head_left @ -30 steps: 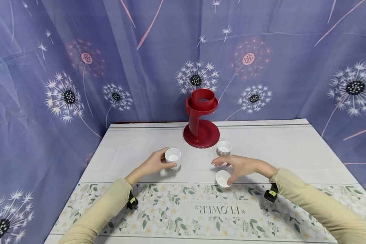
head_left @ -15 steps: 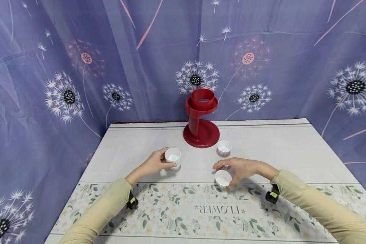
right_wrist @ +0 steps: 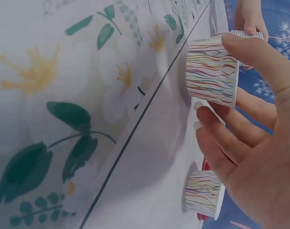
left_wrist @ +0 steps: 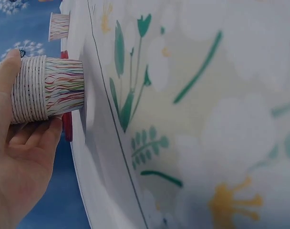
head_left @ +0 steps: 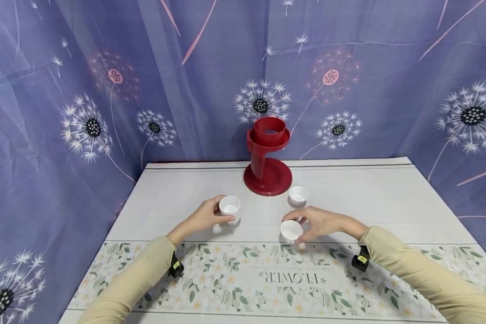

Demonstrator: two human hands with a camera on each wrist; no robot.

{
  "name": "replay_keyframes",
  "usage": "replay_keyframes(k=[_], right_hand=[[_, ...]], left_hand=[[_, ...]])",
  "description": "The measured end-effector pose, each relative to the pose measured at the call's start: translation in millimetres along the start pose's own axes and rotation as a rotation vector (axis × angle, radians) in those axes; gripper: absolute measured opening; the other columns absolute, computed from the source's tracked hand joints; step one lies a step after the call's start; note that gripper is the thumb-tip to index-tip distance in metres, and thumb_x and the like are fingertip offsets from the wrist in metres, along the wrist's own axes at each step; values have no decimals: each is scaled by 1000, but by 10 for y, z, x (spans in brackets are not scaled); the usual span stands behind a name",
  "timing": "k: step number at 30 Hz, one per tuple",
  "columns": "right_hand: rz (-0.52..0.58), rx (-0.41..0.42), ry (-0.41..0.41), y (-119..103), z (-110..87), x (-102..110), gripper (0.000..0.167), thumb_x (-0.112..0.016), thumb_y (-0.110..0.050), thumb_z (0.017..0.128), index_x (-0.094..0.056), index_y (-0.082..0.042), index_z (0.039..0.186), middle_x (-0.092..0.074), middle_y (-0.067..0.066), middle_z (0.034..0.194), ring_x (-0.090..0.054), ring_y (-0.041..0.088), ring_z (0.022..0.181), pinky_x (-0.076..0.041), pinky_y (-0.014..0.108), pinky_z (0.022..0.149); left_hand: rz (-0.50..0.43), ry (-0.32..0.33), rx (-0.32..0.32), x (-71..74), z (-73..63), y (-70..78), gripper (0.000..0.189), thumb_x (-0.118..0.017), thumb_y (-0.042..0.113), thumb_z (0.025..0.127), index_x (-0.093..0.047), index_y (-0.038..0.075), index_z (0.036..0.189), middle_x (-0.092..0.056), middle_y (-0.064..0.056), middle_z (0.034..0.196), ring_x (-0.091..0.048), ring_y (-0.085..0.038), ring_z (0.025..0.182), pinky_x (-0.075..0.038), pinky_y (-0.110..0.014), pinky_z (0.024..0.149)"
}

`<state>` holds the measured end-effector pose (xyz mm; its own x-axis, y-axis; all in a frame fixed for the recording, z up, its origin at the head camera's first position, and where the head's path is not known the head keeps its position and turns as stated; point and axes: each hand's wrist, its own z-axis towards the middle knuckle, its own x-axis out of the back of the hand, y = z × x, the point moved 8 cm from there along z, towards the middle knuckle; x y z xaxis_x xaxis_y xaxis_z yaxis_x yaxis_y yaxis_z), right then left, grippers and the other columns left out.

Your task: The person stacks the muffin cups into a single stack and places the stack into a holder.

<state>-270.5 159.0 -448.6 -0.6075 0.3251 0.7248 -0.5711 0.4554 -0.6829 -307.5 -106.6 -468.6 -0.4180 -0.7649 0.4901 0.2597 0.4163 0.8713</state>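
Note:
My left hand (head_left: pixel 208 215) grips a stack of nested paper cups (left_wrist: pixel 28 90), thumb on one side and fingers on the other. The stack's lowest cup carries wavy coloured lines and its base is close to the tabletop. My right hand (head_left: pixel 318 221) holds a single paper cup (right_wrist: pixel 212 71) between thumb and fingers, mouth up, near the edge of the floral band. Behind that hand another paper cup (head_left: pixel 298 195) stands upright on the table. The inside of the single cup looks white in the head view.
A red stand (head_left: pixel 257 167) with a round base and a ring-shaped holder on top is at the back of the table, beyond the cups. A floral printed band (head_left: pixel 210 279) crosses the white tablecloth (head_left: pixel 368 193). Purple dandelion curtains (head_left: pixel 210 81) hang behind and at both sides.
My right hand has closed its fingers round the near single cup, which has shifted left and slightly away from me. The left hand and its stack stay in place.

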Motion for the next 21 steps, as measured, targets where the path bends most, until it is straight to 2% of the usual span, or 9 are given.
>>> replay_keyframes(k=[6, 13, 21], right_hand=[[17, 6, 41, -9, 20, 28, 55, -82, -22, 78, -61, -9, 127, -64, 4, 125, -60, 16, 108, -55, 32, 88], [18, 13, 81, -36, 39, 62, 51, -80, -27, 80, -62, -9, 126, -66, 5, 124, -61, 12, 107, -56, 33, 87], [49, 48, 102, -40, 96, 63, 44, -76, -28, 85, -63, -10, 123, -68, 3, 116, -63, 11, 99, -57, 31, 85]], left_hand=[[-13, -3, 6, -4, -5, 10, 62, -77, 17, 83, -48, 3, 137, -60, -18, 125, -62, -29, 114, -55, -24, 89], [-11, 0, -7, 3, 3, 14, 61, -77, 17, 83, -49, 2, 136, -60, -18, 124, -62, -29, 113, -55, -26, 88], [-10, -1, -10, 0, 10, 13, 62, -77, 18, 83, -49, 2, 136, -61, -18, 124, -62, -29, 114, -55, -25, 88]])
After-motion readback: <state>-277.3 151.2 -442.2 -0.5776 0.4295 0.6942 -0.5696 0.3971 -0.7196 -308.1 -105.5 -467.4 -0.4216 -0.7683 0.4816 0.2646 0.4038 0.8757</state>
